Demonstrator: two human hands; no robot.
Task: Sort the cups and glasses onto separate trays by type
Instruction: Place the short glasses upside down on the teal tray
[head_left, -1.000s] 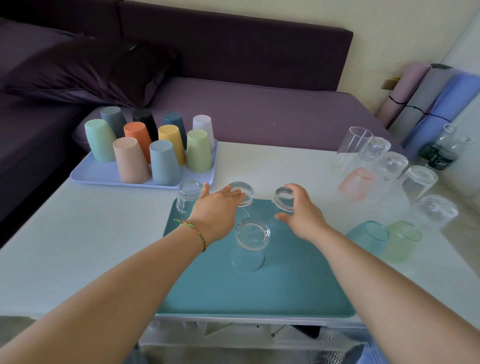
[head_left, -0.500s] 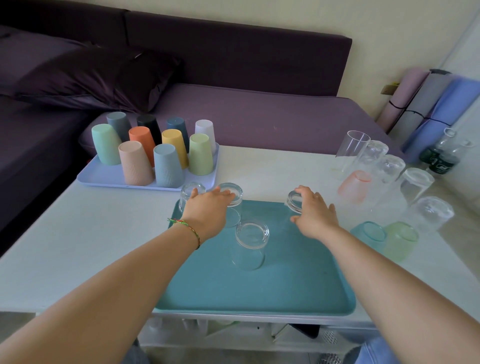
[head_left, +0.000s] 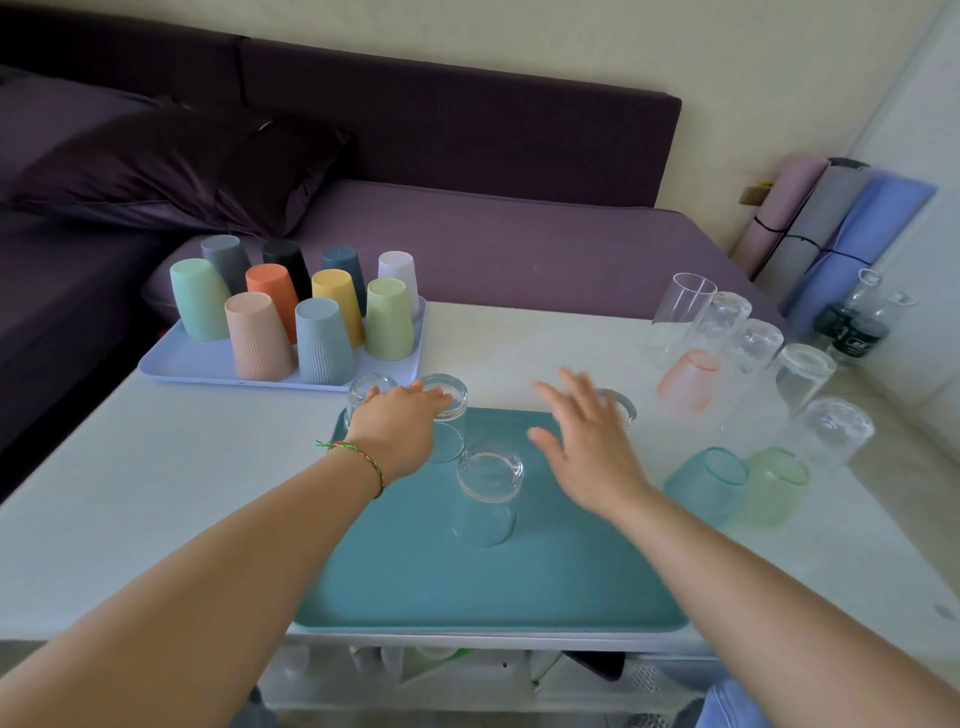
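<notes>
Pale white tabletop (head_left: 130, 493) in front of dark purple sofa (head_left: 493, 249); rolled yoga mats (head_left: 831, 234) against the wall at right. Teal rectangular plastic tray (head_left: 467, 587) holds upturned clear glasses (head_left: 488, 493); lavender tray (head_left: 197, 361) w/ upturned coloured plastic cups (head_left: 322, 338) at back left; unsorted clear & tinted glasses (head_left: 753, 374) on table at right. Left hand (head_left: 400, 431) rests fingers on clear glass tumbler (head_left: 447, 415), grip not clear; right hand (head_left: 587, 441) spread, holding nothing.

- Dark purple sofa (head_left: 467, 249) runs along far side; dark cushion (head_left: 171, 166) at left.
- Cream wall (head_left: 675, 47) behind.
- Rolled mats (head_left: 831, 234) lean far right.
- White bench (head_left: 104, 493), daylit.
</notes>
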